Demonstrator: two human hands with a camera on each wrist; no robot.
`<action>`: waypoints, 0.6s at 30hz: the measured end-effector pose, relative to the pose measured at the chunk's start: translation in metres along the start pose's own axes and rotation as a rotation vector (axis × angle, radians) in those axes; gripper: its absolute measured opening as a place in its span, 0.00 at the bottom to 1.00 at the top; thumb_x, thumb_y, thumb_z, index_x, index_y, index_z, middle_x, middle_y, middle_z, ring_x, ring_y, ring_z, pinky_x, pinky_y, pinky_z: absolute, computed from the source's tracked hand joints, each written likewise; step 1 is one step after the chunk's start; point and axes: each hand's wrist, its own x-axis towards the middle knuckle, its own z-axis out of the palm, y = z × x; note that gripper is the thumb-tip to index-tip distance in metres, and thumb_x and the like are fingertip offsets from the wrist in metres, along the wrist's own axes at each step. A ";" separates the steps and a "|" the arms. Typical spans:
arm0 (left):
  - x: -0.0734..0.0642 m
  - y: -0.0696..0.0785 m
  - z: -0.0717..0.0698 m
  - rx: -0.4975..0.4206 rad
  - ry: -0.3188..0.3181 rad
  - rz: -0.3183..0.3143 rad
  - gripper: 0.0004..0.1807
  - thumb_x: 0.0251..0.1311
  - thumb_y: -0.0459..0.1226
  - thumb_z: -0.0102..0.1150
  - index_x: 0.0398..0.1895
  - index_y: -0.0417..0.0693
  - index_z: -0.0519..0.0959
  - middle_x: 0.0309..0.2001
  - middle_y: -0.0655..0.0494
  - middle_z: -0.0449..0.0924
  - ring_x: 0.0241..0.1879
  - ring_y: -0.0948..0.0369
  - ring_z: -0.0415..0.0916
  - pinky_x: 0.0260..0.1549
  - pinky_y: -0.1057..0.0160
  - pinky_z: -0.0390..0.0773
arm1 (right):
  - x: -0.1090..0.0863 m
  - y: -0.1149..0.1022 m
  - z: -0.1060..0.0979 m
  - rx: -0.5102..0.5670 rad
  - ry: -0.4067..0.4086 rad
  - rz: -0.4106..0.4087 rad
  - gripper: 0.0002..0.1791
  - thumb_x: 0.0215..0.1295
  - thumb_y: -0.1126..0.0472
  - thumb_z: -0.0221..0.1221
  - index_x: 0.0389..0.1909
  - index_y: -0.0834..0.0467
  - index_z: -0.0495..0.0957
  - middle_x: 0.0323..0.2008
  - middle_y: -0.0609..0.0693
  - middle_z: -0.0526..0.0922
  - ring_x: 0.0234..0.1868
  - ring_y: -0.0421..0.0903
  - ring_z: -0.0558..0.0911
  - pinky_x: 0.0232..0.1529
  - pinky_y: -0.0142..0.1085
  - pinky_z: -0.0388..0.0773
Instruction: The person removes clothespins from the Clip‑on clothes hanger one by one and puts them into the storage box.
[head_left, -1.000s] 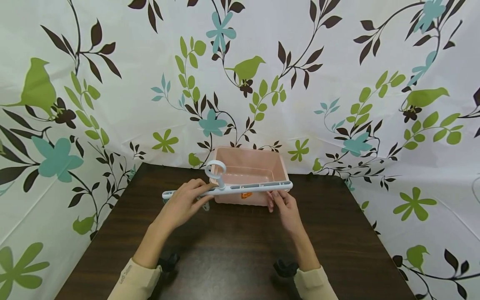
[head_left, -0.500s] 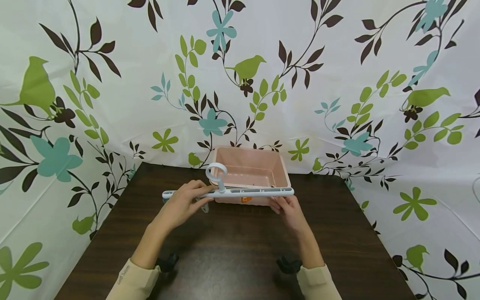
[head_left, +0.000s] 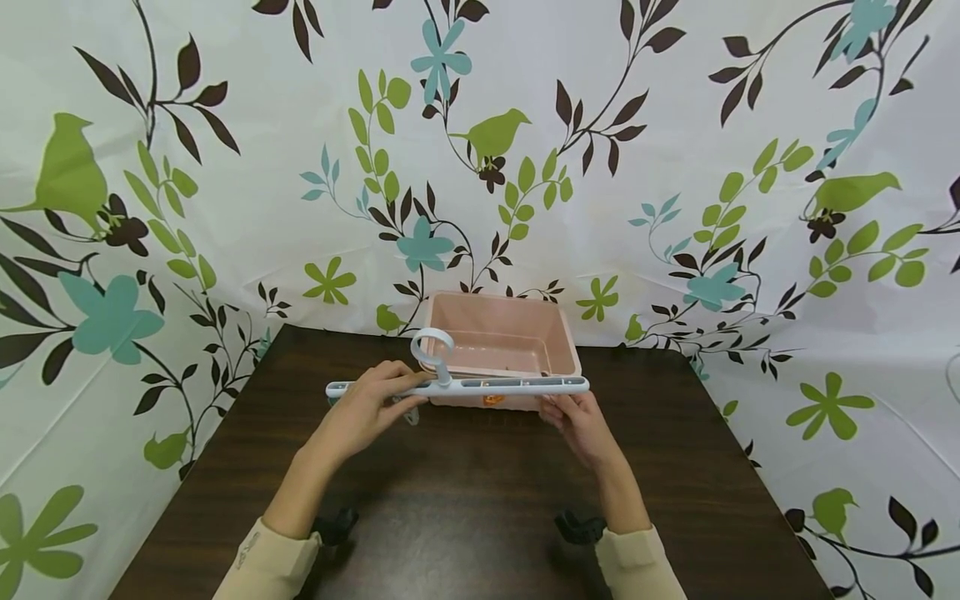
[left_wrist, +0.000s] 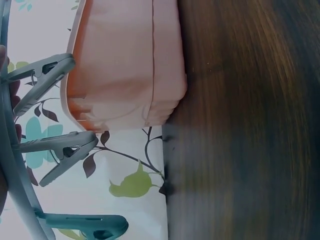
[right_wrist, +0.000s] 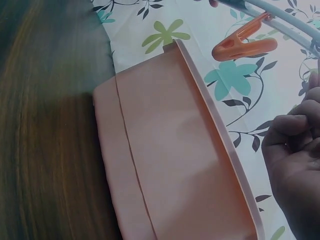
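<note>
A pale blue clip hanger [head_left: 525, 385] with a round hook hangs roughly level over the table, in front of the bin. My left hand [head_left: 366, 406] grips its bar just left of the hook. Below the right end of the bar, my right hand [head_left: 581, 425] has curled fingers and seems to pinch the hanger there; the exact contact is hidden. An orange clip [right_wrist: 245, 47] dangles from the bar in the right wrist view. Two grey clips [left_wrist: 60, 147] and a teal clip [left_wrist: 90, 223] hang from it in the left wrist view.
A pink plastic bin [head_left: 566, 337] stands at the back of the dark wooden table [head_left: 465, 500], close behind the hanger. A patterned cloth [head_left: 247, 217] with leaves and birds covers the wall behind and both sides.
The hanger's right end has dropped, so the bar went from slanted to nearly level. My right hand shifted slightly right under that end. My left hand kept its grip.
</note>
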 end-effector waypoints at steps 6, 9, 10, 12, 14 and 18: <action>0.001 0.002 0.000 -0.010 0.010 0.000 0.20 0.66 0.40 0.75 0.61 0.58 0.89 0.45 0.65 0.82 0.42 0.65 0.72 0.41 0.59 0.74 | 0.001 0.000 -0.001 0.064 -0.026 0.025 0.11 0.88 0.61 0.47 0.45 0.57 0.76 0.28 0.46 0.63 0.27 0.43 0.57 0.36 0.39 0.56; 0.001 0.001 0.001 -0.005 0.016 0.005 0.20 0.67 0.40 0.74 0.61 0.58 0.89 0.45 0.64 0.82 0.42 0.65 0.73 0.41 0.59 0.74 | 0.000 0.001 -0.002 0.090 -0.051 0.018 0.11 0.88 0.64 0.45 0.47 0.56 0.77 0.29 0.46 0.61 0.28 0.44 0.55 0.38 0.40 0.56; 0.001 0.001 0.001 -0.004 0.018 0.005 0.20 0.66 0.40 0.74 0.61 0.58 0.88 0.45 0.64 0.82 0.42 0.65 0.73 0.41 0.59 0.74 | 0.000 0.001 -0.002 0.099 -0.058 0.016 0.12 0.88 0.64 0.44 0.48 0.55 0.77 0.29 0.46 0.61 0.28 0.44 0.55 0.39 0.40 0.55; 0.001 0.001 0.002 -0.005 0.022 0.005 0.20 0.66 0.39 0.75 0.62 0.58 0.88 0.45 0.64 0.83 0.42 0.65 0.73 0.42 0.58 0.75 | 0.000 0.002 -0.002 0.115 -0.068 0.018 0.13 0.88 0.65 0.43 0.51 0.54 0.78 0.29 0.47 0.60 0.28 0.44 0.55 0.39 0.40 0.54; 0.000 0.001 0.003 -0.006 0.026 0.008 0.21 0.66 0.39 0.75 0.62 0.58 0.88 0.45 0.64 0.83 0.43 0.64 0.74 0.42 0.58 0.75 | 0.000 0.002 -0.002 0.126 -0.072 0.026 0.14 0.88 0.65 0.43 0.51 0.54 0.79 0.29 0.47 0.60 0.28 0.44 0.55 0.39 0.41 0.53; 0.000 0.002 0.005 -0.013 0.035 0.014 0.21 0.66 0.38 0.75 0.62 0.58 0.88 0.45 0.64 0.83 0.44 0.64 0.75 0.43 0.57 0.76 | -0.001 0.001 -0.001 0.146 -0.051 0.060 0.13 0.88 0.64 0.44 0.51 0.54 0.79 0.29 0.45 0.62 0.27 0.43 0.56 0.39 0.39 0.55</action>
